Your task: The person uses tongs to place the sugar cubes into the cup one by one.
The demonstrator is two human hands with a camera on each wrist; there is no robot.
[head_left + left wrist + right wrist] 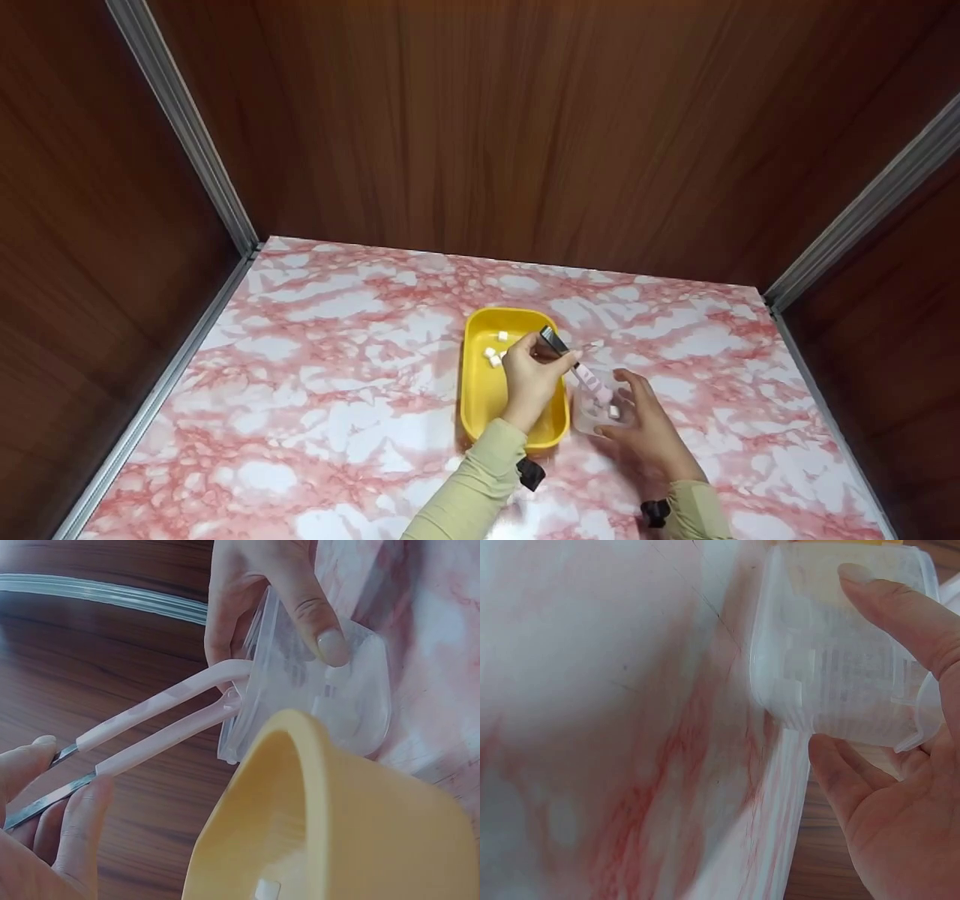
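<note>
Left hand (529,377) pinches two-armed pink-and-metal tongs (589,378), tips in clear boxy plastic tub (855,690); right hand (654,429) clasps its walls. I judge tongs light, springy, best squeezed along the metal.

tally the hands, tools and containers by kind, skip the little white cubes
Yellow rectangular plastic tub: 1
Clear boxy plastic container: 1
Metal tongs with pale pink arms: 1
Bare hands, left hand and right hand: 2
Total: 5

Yellow tray (397,821) partly outside left wrist view
</note>
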